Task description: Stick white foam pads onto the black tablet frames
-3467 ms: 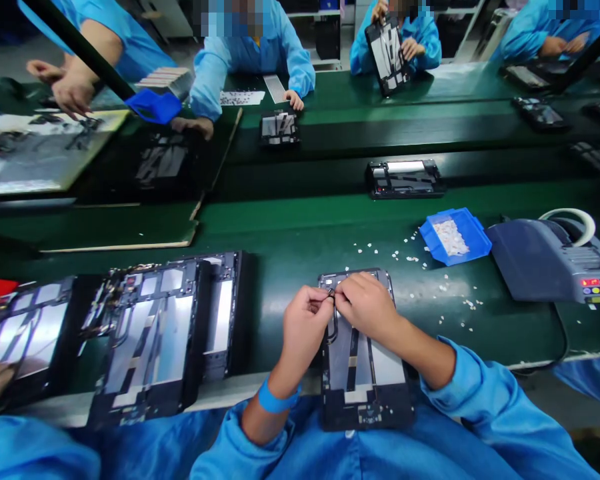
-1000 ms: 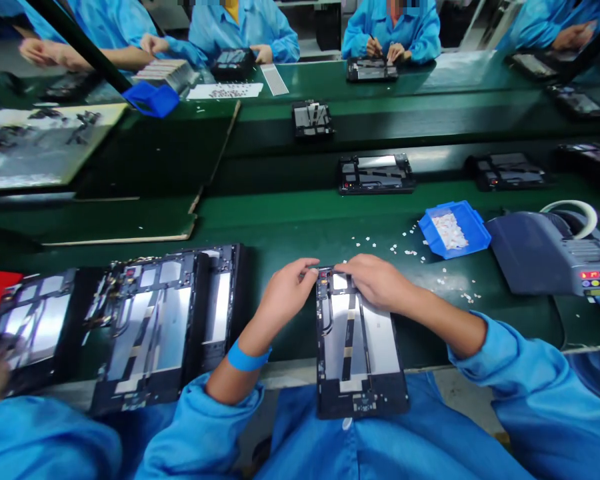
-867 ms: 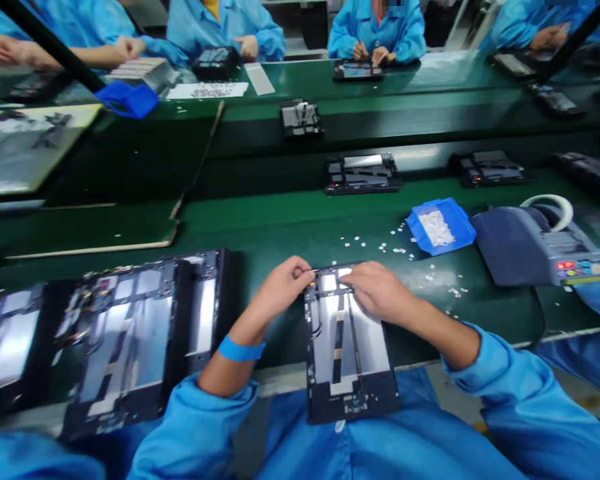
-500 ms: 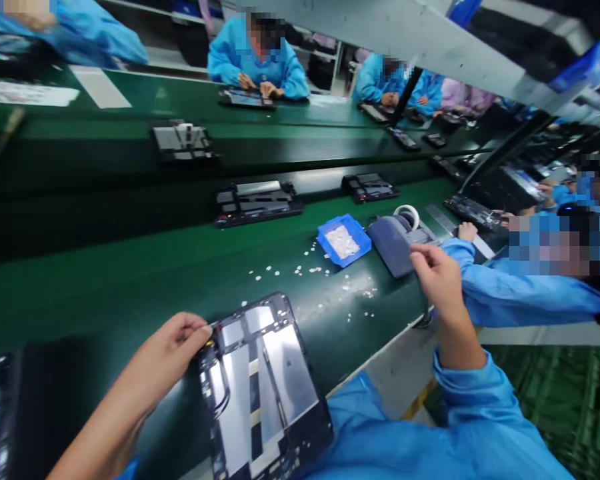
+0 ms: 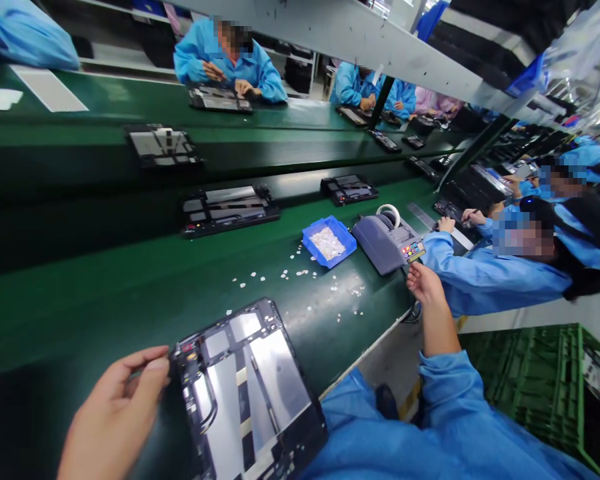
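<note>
An opened tablet, its metal-coloured battery panels and cables bare, lies at a slant on the green bench before me. Beside its upper left corner is my left hand, thumb and index finger closed together. The tips are at the tablet's edge; whether they grip it is unclear. Further right, my right hand has its fingertips pinched in front of a grey tape dispenser with coloured buttons. Anything between those fingertips is too small to make out. A white tape roll sits in the dispenser.
A blue tray of small white pieces stands left of the dispenser, with several pieces scattered around it. More opened tablets lie beyond. A co-worker's sleeve is close to my right hand. Green crates stand below the bench.
My view has shifted right. The dispenser's coloured buttons now show, with my right hand's fingertips just below them. My left thumb, formerly over the tablet's corner, is now beside it.
</note>
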Action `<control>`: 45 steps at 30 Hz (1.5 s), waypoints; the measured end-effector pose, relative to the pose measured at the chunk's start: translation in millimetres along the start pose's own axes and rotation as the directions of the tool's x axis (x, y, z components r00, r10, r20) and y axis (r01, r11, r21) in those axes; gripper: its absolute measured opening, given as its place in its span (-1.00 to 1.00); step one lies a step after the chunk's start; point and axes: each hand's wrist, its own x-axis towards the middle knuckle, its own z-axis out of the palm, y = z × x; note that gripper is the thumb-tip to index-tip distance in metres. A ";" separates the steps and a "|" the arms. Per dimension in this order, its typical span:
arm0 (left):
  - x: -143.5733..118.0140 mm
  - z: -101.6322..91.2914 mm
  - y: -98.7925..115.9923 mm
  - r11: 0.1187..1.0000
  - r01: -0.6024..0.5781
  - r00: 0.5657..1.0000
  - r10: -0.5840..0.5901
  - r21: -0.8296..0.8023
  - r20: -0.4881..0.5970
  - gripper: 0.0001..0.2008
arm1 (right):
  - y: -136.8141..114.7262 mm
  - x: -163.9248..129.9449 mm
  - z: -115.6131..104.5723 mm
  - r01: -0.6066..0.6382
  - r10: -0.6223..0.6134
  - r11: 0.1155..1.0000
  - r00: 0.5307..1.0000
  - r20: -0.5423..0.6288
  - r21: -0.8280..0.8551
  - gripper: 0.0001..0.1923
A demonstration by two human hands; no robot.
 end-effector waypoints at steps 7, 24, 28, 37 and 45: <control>-27.6 -8.2 -5.7 0.988 -0.056 0.990 0.037 -0.141 -0.136 -0.62 | 1.0 -53.5 40.3 -0.002 -0.002 0.980 1.000 0.016 0.199 -0.50; -34.8 13.3 -2.5 0.792 -0.099 0.993 0.114 -0.602 -0.014 -0.82 | -46.6 -232.4 247.3 0.514 -0.398 0.835 0.319 0.860 0.196 -0.77; -24.7 -9.7 -0.4 0.939 -0.150 0.988 0.152 -0.308 -0.018 -0.86 | -48.8 -200.4 253.4 0.919 -0.614 0.334 0.046 0.788 0.207 -0.70; -1.6 -13.2 13.6 0.933 -0.335 0.920 0.293 0.135 0.259 -0.86 | -50.7 -179.2 272.5 0.930 -0.450 -0.213 -0.365 0.815 0.299 -0.70; 19.5 -7.4 24.8 0.870 -0.412 0.883 0.308 0.271 0.355 -0.86 | -51.4 -174.7 272.8 0.912 -0.369 -0.248 -0.401 0.838 0.327 -0.68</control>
